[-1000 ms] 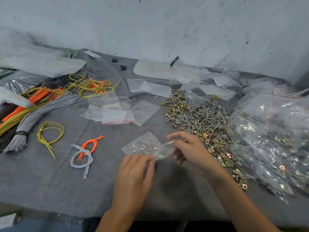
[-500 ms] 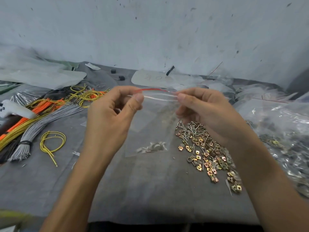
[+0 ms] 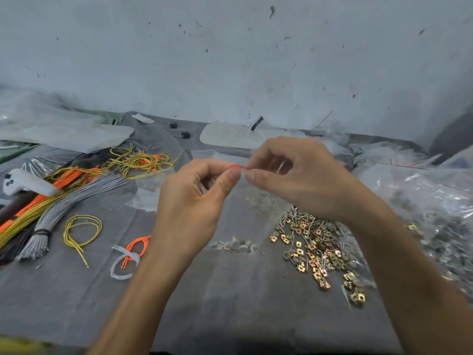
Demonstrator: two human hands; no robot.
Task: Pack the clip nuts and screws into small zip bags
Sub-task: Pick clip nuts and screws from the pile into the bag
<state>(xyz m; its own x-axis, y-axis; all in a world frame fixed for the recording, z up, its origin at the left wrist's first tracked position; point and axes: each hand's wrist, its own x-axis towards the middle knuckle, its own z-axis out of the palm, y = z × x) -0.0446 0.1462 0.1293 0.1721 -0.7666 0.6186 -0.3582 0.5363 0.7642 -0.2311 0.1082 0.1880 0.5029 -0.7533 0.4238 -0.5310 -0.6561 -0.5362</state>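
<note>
while the left hand and right hand both pinch the red seal of the zip bag, any unpressed gap could let its contents spill.

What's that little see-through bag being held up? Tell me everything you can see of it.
The small zip bag is clear thin plastic with a red strip along its top edge. It hangs in the air above the grey cloth, its top pinched by the left hand and the right hand, close together. A few small grey and metal pieces lie gathered at its bottom, too blurred to name.
</note>
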